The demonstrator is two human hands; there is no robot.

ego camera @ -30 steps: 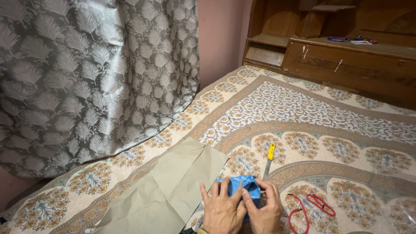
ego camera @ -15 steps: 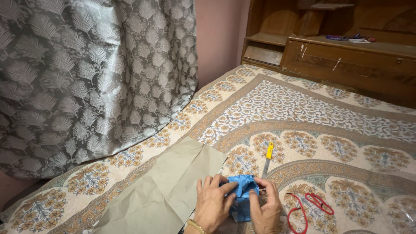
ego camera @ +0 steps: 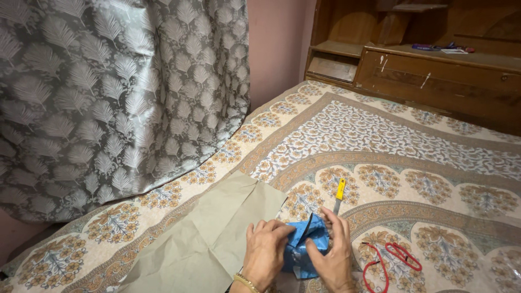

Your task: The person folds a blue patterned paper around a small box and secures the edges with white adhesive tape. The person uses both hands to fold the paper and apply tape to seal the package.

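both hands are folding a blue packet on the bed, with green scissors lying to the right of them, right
Not quite: the scissors have red handles, not green, as the head view shows. The rest holds: the left hand and right hand grip the blue packet over the bed.

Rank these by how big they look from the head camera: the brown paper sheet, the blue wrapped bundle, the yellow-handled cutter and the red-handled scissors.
1. Brown paper sheet, by far the largest.
2. Blue wrapped bundle, partly hidden by both hands.
3. Red-handled scissors, close to the bundle in extent, so unsure.
4. Yellow-handled cutter, smallest, though it lies farther from the camera.
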